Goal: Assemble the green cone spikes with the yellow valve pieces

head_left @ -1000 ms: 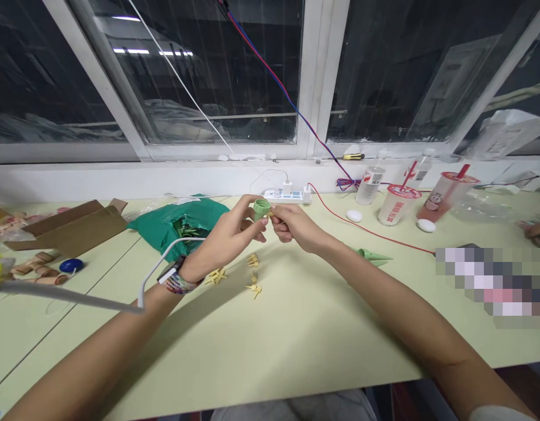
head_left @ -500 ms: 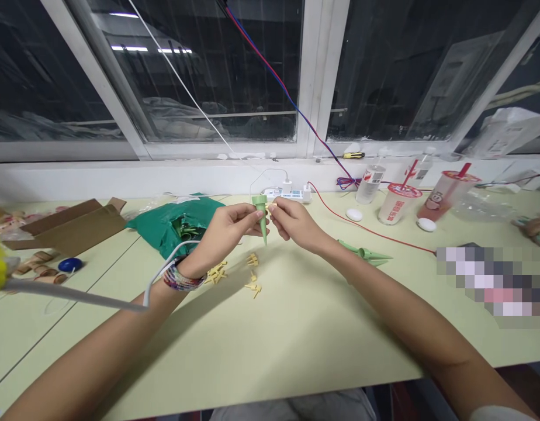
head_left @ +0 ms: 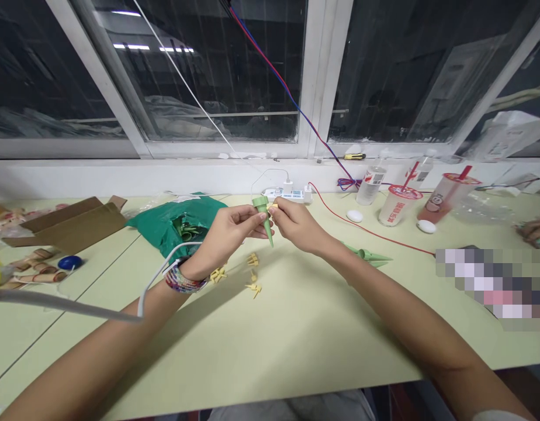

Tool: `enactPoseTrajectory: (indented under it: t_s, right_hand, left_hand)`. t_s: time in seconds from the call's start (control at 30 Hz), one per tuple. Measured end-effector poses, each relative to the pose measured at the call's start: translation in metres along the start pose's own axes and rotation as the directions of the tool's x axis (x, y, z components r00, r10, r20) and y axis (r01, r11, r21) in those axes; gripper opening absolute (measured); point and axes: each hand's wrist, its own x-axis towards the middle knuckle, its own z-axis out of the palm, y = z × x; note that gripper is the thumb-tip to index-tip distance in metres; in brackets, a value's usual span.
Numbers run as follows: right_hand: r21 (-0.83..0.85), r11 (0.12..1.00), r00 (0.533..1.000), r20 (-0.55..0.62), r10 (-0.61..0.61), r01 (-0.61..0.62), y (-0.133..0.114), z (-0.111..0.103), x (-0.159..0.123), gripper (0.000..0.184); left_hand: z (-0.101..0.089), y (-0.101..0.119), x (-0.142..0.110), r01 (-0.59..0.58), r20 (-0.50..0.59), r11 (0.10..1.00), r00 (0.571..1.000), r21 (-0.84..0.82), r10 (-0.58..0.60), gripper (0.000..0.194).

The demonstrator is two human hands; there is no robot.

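Observation:
A green plastic spike (head_left: pixel 262 206), wide at its top and tapering to a point, is held point down and slightly tilted above the table. My left hand (head_left: pixel 237 227) has its fingers closed around it from the left. From the other side my right hand (head_left: pixel 296 225) pinches a small yellow plastic piece (head_left: pixel 273 206) against the spike's upper part. Several like yellow pieces (head_left: pixel 253 287) lie on the table below, some partly behind my left wrist. More green spikes (head_left: pixel 370 256) rest beyond my right forearm.
Left of my hands lie a green plastic bag (head_left: pixel 165 217), a cardboard box (head_left: pixel 79 225) and wooden toys with a blue ball (head_left: pixel 70 262). A power strip (head_left: pixel 291 194) sits behind. Drink cups (head_left: pixel 395 207), bottles (head_left: pixel 370 186) and a red cable (head_left: pixel 366 231) are to the right.
The spike has tilted, its point swinging a little to the right. My right hand still grips the yellow piece close against it, and the hands have barely shifted.

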Motion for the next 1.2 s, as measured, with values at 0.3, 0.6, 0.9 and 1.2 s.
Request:
enactPoseTrajectory:
  t_s: [0.3, 0.6, 0.9, 1.2]
  right_hand:
    - [-0.094, 0.996, 1.000, 0.030, 0.000, 0.003, -0.004, -0.008, 0.000, 0.032]
    - [0.133, 0.988, 0.991, 0.112, 0.068, -0.083, -0.008, -0.046, 0.009, 0.022]
    - [0.011, 0.980, 0.978, 0.061, 0.199, -0.200, 0.027, -0.056, 0.003, 0.024]
    - [-0.389, 0.794, 0.879, -0.111, 0.463, -0.467, 0.111, -0.061, -0.031, 0.021]
  left_hand:
    - [0.001, -0.001, 0.000, 0.028, 0.020, 0.999, 0.999, -0.023, -0.028, 0.032]
    - [0.002, 0.005, -0.001, -0.057, 0.023, 0.964, 0.998, 0.259, 0.053, 0.040]
    - [0.001, -0.008, 0.002, -0.071, -0.073, 0.959, 0.993, 0.274, 0.095, 0.037]
    - [0.008, -0.014, 0.000, -0.110, -0.049, 0.979, 0.992, 0.171, 0.120, 0.015]
